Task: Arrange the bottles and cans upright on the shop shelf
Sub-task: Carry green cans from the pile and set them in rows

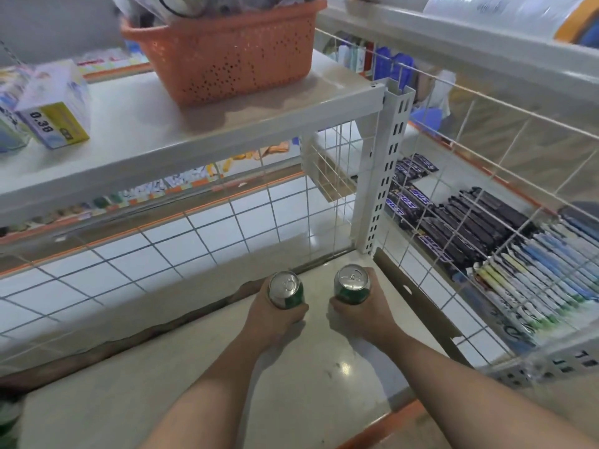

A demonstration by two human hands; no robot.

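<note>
Bare forearms reach over the pale lower shelf board [324, 367]. On it the left hand [275, 317] wraps round a green drink can with a silver top [285, 286], and the right hand [364, 314] grips a second green can [352, 281] just beside. Both cans are upright near the back right corner, before the white wire mesh panel [207, 241]. Higher up, an orange perforated plastic basket [227, 56] sits on the white upper shelf [155, 124].

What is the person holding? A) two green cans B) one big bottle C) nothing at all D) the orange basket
A: the left hand grips the left can and the right hand grips the right can, both green and upright.
</note>
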